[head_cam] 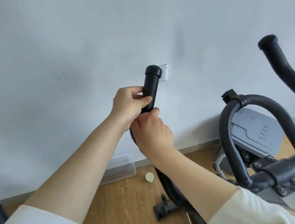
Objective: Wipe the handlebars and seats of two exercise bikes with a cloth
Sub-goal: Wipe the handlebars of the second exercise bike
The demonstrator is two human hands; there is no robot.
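Observation:
The black left handlebar (151, 86) of an exercise bike rises in the middle of the view. My left hand (128, 106) grips its foam shaft just below the capped end. Directly beneath, my right hand (153, 131) wraps around the same bar with a dark woven cloth (133, 136) pressed against it; only a strip of the cloth shows at the hand's left edge. The right handlebar (277, 61) stands free at the far right, and the centre loop (251, 120) of the bars arches below it. No seat is in view.
A white wall with a socket (164, 72) is close behind the bar. On the wooden floor lie a clear plastic box (118, 169), a paper cup (149, 177) and the bike's foot (164, 210). A grey lidded bin (262, 134) stands behind the loop.

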